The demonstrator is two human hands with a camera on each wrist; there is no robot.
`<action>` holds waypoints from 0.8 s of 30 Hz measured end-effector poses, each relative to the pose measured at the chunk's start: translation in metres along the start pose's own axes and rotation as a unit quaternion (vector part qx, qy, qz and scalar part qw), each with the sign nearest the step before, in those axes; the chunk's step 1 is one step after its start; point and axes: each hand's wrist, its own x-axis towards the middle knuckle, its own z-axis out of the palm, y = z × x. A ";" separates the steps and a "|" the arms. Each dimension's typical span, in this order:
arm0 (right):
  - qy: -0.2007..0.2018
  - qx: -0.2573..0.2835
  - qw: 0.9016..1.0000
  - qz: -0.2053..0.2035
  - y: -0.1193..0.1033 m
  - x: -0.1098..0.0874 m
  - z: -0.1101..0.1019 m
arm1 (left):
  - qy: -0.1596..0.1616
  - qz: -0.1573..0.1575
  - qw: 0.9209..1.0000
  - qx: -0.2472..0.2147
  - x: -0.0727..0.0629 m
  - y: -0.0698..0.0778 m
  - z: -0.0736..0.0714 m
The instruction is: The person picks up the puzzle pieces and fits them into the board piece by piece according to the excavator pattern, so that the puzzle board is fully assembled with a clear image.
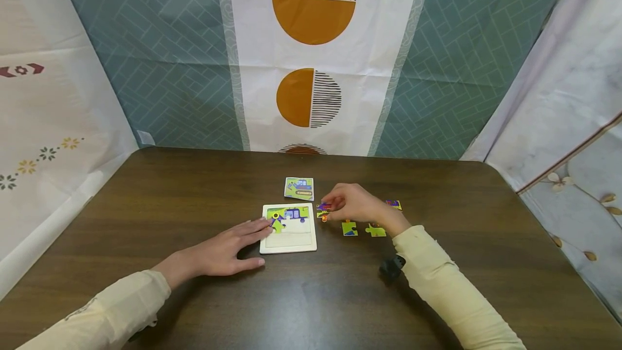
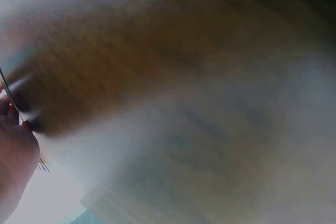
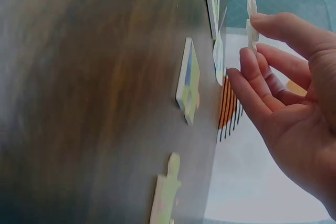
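Observation:
A white puzzle tray [image 1: 289, 249] lies on the table with several jigsaw pieces [image 1: 293, 214] fitted along its top and left, showing a blue vehicle on green. My left hand [image 1: 223, 250] has its fingers spread, the fingertips resting on the tray's left edge; the left wrist view catches only part of that hand [image 2: 18, 153]. Just right of the tray, my right hand [image 1: 359, 204] pinches a purple and orange puzzle piece [image 1: 321, 213] between thumb and fingers. In the right wrist view the pinched piece [image 3: 252, 27] appears edge-on, raised off the table.
Loose pieces lie under and beside the right forearm: a green and blue piece [image 1: 349, 228], a green piece [image 1: 376, 230] and a purple and yellow piece [image 1: 394, 204]. Behind the tray sits a picture card [image 1: 299, 188]. Patterned cloth [image 1: 184, 69] hangs beyond the brown table [image 1: 209, 188].

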 end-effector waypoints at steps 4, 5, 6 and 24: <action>-0.010 -0.001 1.000 -0.006 -0.003 0.004 0.005 | 0.003 0.004 1.000 0.003 0.000 0.000 0.000; -0.012 -0.002 1.000 -0.008 -0.004 0.005 0.006 | 0.003 0.006 1.000 0.003 0.000 0.000 0.000; -0.014 -0.002 1.000 -0.008 -0.005 0.005 0.007 | 0.002 0.004 1.000 0.002 0.000 -0.001 0.000; -0.043 -0.030 0.998 -0.034 -0.025 0.024 0.028 | -0.008 -0.005 1.000 -0.001 0.002 0.000 -0.001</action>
